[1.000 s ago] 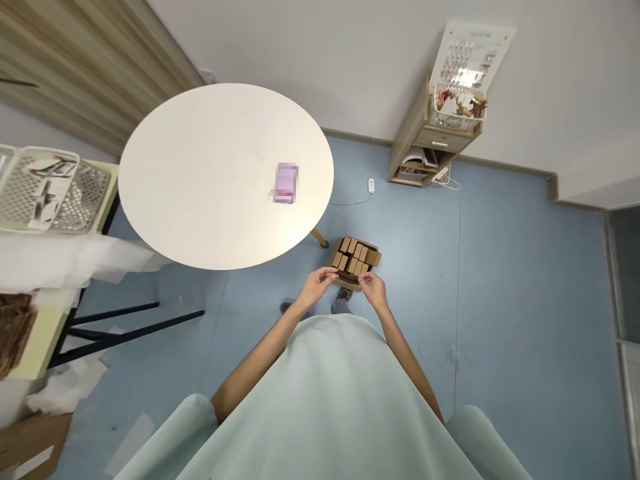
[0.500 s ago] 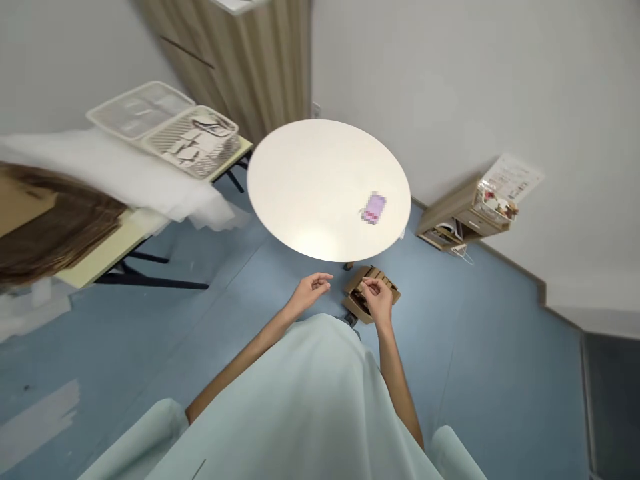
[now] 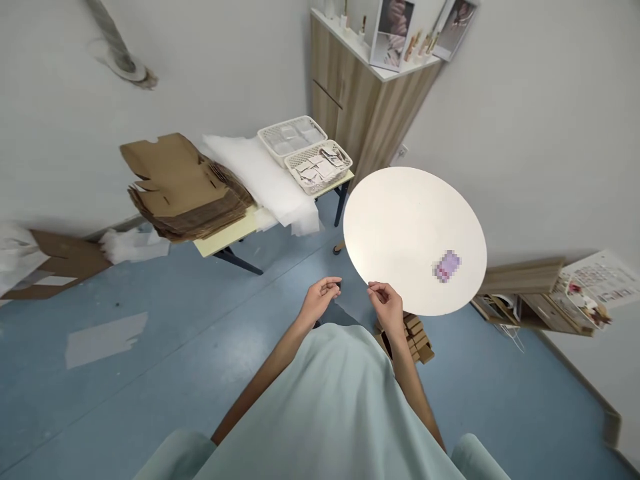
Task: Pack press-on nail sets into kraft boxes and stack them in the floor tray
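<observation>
My left hand (image 3: 319,300) hangs over the floor in front of my body, its fingers loosely bent and apart from the thumb, with nothing seen in it. Near the front rim of the round white table (image 3: 400,207), my right hand (image 3: 389,308) is loosely curled, and I see nothing held in it. Whether its fingertips touch the rim I cannot tell. On the table's right part lies a small purple item (image 3: 448,265), blurred by pixels. Below my right forearm, a box of small brown cartons (image 3: 416,339) stands on the floor, partly hidden.
At the left, a narrow yellow table (image 3: 225,237) bears flattened cardboard boxes (image 3: 175,180), white foam sheeting (image 3: 255,170) and two white baskets (image 3: 320,167). Behind stands a wooden cabinet (image 3: 353,93). A low shelf unit (image 3: 530,293) is at the right wall.
The view has swung left, so the round table and box now appear farther right and the cardboard stack shows fully. Both hands stay in front of my body.
</observation>
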Demonstrator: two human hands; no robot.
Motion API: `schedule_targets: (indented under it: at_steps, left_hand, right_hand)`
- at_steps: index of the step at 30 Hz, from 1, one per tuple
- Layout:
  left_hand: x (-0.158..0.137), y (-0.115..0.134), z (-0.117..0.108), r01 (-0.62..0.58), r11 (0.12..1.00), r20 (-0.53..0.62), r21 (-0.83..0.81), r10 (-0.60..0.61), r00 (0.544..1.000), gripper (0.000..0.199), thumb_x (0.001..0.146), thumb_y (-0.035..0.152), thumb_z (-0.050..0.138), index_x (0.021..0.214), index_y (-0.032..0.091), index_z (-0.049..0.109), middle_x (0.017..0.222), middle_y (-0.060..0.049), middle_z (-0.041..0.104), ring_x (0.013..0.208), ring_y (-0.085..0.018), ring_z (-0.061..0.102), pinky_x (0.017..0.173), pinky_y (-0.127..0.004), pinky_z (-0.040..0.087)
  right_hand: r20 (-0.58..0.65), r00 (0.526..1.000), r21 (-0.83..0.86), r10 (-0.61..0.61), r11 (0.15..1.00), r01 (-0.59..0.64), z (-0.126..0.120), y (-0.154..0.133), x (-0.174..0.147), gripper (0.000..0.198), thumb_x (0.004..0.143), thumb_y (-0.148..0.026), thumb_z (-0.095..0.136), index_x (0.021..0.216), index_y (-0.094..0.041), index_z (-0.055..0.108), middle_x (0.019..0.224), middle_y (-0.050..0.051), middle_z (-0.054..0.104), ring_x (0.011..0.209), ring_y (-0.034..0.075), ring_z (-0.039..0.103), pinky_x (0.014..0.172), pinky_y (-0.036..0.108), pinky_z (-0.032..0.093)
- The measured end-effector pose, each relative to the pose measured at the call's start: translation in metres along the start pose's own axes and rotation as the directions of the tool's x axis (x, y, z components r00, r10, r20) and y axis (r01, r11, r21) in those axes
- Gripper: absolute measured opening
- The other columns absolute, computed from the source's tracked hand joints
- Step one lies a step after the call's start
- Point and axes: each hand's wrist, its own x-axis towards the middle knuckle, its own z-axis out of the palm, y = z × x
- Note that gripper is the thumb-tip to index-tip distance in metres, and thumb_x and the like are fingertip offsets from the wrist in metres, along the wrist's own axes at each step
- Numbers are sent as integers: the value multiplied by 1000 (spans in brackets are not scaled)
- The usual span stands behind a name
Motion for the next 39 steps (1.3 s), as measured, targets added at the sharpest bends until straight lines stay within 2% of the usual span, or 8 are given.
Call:
schedule_targets:
  at_steps: [8,16,25,31,33,35,37,39]
  left_hand:
    - [78,56,-49,-16,996,-108,86,25,994,45,82,49,76,116,19,77,98,-8,75,97,-24,75,95,-41,61]
    - [175,119,-78,42,973,-121,228,-14,993,44,82,50,77,115,22,77,96,-7,76,97,-27,75,95,-43,62]
    - [277,158,-93,46,966,-105,253,-20,994,51,81,53,77,120,20,76,96,-7,76,101,-26,74,99,-44,60]
    - [374,186,-109,-47,950,7,310,48,999,43,83,41,72,119,18,74,114,-11,78,104,-25,74,101,-43,59]
    - [414,199,-113,-102,908,35,406,96,995,35,86,35,69,117,18,73,122,-12,77,108,-26,74,100,-41,59]
    - [455,212,-118,-174,801,54,573,175,983,30,90,26,63,117,18,73,128,-14,74,105,-26,74,98,-42,59]
    - [494,224,-121,-268,610,123,745,270,955,34,93,19,59,123,16,72,133,-17,70,111,-29,72,105,-45,55]
    - [530,233,-123,-327,432,217,840,284,934,41,95,15,55,133,14,70,139,-19,66,120,-33,68,110,-47,51]
  right_hand:
    - [83,996,118,14,993,-23,53,-19,98,31,82,-52,84,86,-23,71,114,12,79,110,29,76,110,50,59]
    - [124,988,219,89,969,-114,83,-31,194,29,86,-51,81,89,-24,71,116,12,80,112,29,77,107,49,60]
    - [91,979,159,180,968,-193,94,-57,258,26,88,-49,78,89,-24,71,119,12,80,115,28,76,112,49,58]
    - [-48,977,148,206,969,-197,109,-82,283,27,88,-50,78,88,-24,70,117,12,80,114,29,76,111,50,58]
    - [-108,972,147,210,970,-193,118,-93,287,28,88,-51,79,89,-24,70,117,12,80,114,29,76,111,51,58]
    - [-174,961,141,217,971,-194,128,-104,289,29,88,-51,79,89,-24,71,118,13,80,114,30,76,112,51,58]
    - [-242,945,136,221,972,-193,139,-114,289,30,88,-52,79,90,-24,72,118,13,80,115,30,76,111,51,58]
    - [-306,925,134,224,972,-191,151,-121,287,30,90,-53,78,91,-24,72,118,13,80,116,29,75,111,50,58]
